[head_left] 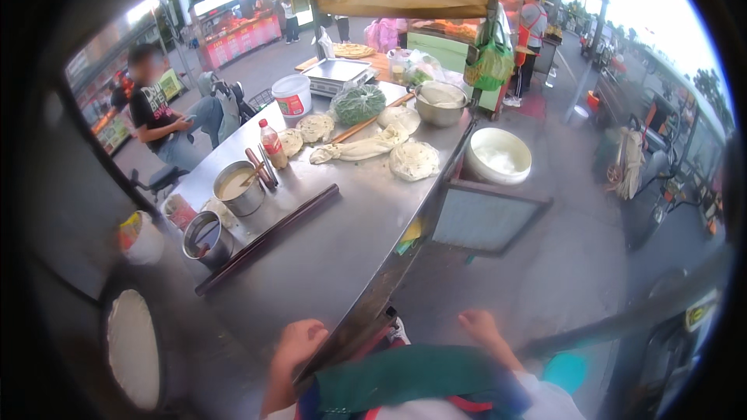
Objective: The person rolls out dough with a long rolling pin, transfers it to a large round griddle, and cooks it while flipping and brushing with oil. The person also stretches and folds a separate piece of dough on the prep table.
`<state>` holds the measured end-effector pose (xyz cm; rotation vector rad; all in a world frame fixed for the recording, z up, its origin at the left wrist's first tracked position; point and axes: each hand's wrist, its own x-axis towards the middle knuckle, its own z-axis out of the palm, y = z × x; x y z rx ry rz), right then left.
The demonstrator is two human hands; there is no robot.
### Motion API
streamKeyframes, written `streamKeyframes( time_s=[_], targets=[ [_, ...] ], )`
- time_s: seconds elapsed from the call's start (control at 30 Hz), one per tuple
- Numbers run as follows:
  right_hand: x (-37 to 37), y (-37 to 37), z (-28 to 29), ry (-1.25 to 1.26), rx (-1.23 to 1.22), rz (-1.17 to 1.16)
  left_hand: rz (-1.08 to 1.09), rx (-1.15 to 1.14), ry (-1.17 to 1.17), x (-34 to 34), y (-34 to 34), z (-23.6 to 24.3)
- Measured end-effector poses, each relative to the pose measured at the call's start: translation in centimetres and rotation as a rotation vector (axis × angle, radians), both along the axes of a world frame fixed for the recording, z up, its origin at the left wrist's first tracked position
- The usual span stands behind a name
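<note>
Nearest, a bare left hand by the edge of a smooth silver-grey metal counter, and a bare right hand well apart from it, off the counter's right side, either side of a dark green cloth apron. Fingers loosely curled on both, with nothing visible in the grip; cannot tell whether fingertips meet palm, nor whether touching metal on the left. Best, as a judgement, to keep both hands dry and clear of the hard edge, and to lift anything doughy from beneath with flat fingers, since likely to sag. To the left, a matte, pale, flat disc with a dark rim. Farther up, a long, straight, dark brown bar, probably wooden, slantwise on the counter; past it, a cylindrical steel pot, a wider steel pot of cloudy beige liquid and an upright, red-capped plastic bottle. On the far half, a long, twisted, cream-coloured dough piece near a rounder, creased dough lump. Beyond, a glossy plastic bag of greens and a flat-topped metal scale.
</note>
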<state>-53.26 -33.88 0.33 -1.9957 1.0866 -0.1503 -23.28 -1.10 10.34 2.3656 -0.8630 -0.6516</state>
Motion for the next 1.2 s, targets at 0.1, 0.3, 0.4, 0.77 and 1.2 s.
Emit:
streamKeyframes(
  time_s=[0.1,0.3,0.4,0.77,1.2],
  targets=[
    [1.5,-3.7,0.3,0.028,-0.112,0.044,0.054,-0.024,-0.059,4.3,-3.1,-3.0],
    [6.8,-12.9,0.2,0.156,-0.235,0.289,0.154,-0.08,-0.135,11.8,-8.7,-6.0],
    [10.2,-16.7,-0.1,0.152,-0.34,0.357,0.193,-0.034,-0.231,14.2,-11.7,-6.2],
    [22.3,-26.6,0.0,0.02,-0.437,0.43,0.22,0.03,-0.877,24.0,-20.4,-7.2],
    [48.0,-41.7,6.2,-0.523,-0.528,0.692,0.285,0.037,-0.69,37.2,-30.3,-9.1]
  ],
)
